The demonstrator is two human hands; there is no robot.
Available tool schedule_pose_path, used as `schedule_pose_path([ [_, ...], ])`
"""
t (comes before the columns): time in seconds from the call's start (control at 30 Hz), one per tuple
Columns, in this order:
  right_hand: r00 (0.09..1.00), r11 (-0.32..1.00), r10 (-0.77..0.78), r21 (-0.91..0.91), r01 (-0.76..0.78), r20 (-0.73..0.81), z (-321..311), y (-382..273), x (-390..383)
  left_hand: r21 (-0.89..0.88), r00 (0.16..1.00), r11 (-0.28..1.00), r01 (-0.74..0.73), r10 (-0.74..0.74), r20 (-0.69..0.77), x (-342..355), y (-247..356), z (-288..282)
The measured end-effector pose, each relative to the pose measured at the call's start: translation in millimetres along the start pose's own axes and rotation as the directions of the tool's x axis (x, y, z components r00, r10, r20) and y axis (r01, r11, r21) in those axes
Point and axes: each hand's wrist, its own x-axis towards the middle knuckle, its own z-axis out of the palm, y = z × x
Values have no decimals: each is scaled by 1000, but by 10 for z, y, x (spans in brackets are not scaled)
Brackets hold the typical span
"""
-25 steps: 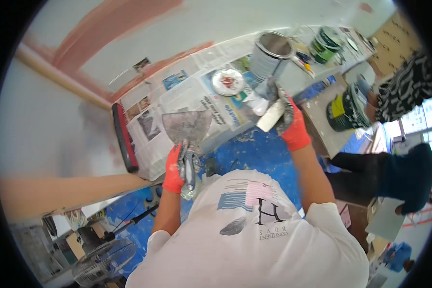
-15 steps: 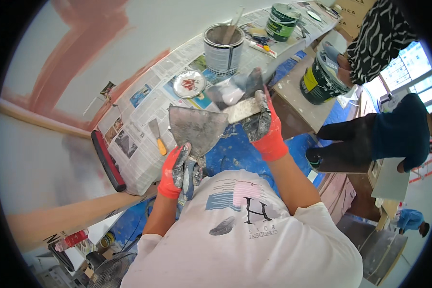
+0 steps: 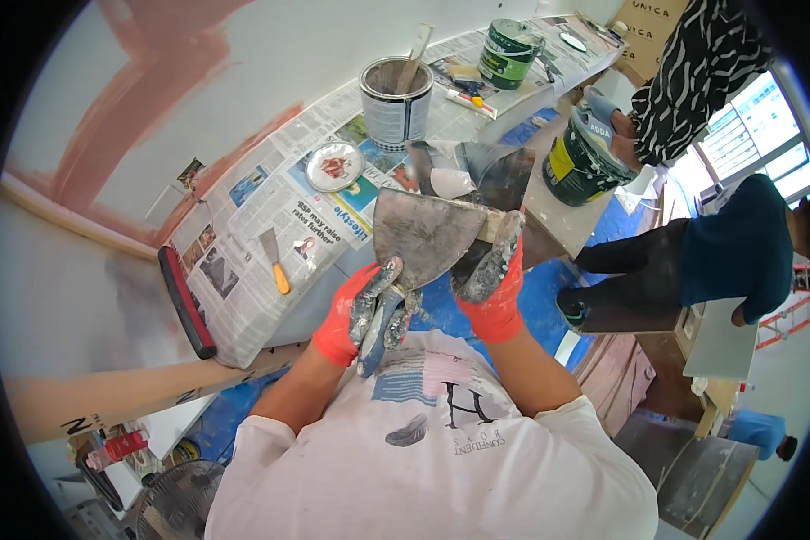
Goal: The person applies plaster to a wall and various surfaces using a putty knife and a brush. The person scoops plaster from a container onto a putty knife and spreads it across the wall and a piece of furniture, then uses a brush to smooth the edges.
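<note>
My left hand (image 3: 362,310), in an orange glove with a smeared grey palm, is closed round the blue-grey handle of a wide putty knife (image 3: 425,232). Its broad, stained metal blade points away from me. In my right hand (image 3: 495,286), gloved the same way, is a plastering trowel (image 3: 506,173) gripped by its pale handle, which the knife blade partly covers. A lump of whitish putty (image 3: 452,184) sits on the trowel's dark plate. The blade overlaps the trowel in this view; whether they touch I cannot tell.
Newspaper covers the bench (image 3: 261,297), with a smaller orange-handled scraper (image 3: 277,261), a round lid (image 3: 335,166), a paint can (image 3: 396,117) and a green tub (image 3: 508,58). A red-black bar (image 3: 185,301) lies left. At right, a co-worker's hand touches a dark bucket (image 3: 580,162); others stand beyond.
The putty knife has moved right and swung across the trowel's handle, hiding more of it. The trowel's plate has turned to show more of its face. Both hands have come closer together.
</note>
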Motion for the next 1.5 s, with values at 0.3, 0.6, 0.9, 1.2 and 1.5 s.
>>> schedule_pose_path([
  [0.3, 961, 951, -276, -148, 272, -3, -23, 315, -171, 5, 1000, 1000, -6, 6, -26, 136, -167, -190],
  [0.6, 977, 655, 211, 743, -140, -2, -81, 505, -151, 81, 986, 994, 71, -82, 142, 145, 334, 67],
  [0.9, 978, 702, 144, 681, -209, 151, -385, 204, 190, 276, 998, 961, -5, -11, 55, 345, 190, -187],
  [1.2, 971, 919, -102, 394, 10, 215, -701, -118, 584, 234, 956, 970, -71, -1, 292, 636, 133, -510],
  [1.5, 938, 976, -1, 206, -75, 346, -775, -63, 639, 610, 535, 83, -788, 581, 613, 839, 491, -346],
])
